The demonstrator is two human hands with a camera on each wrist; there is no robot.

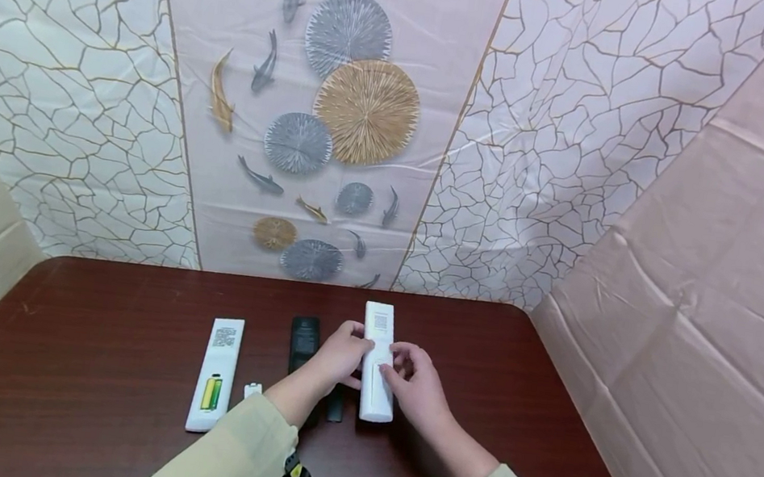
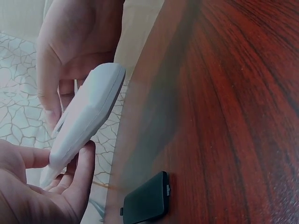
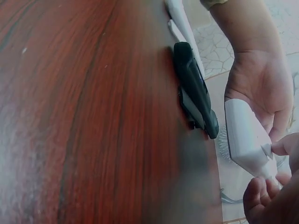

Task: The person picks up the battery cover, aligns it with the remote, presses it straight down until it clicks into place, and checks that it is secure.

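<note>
White remote is gripped at its left edge by the left hand, thumb laid on the upper face, fingers tucked beneath, forearm angled in from the remote's near left. Right edge is held by the right hand, thumb pressed to the upper face, index finger bent against the side, forearm angled in from the near right. Both arms are covered by pale yellow sleeves, cuffs ending short of the remote.

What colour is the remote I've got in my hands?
The remote in your hands is plain white on its upturned side, clearest in the head view.
</note>
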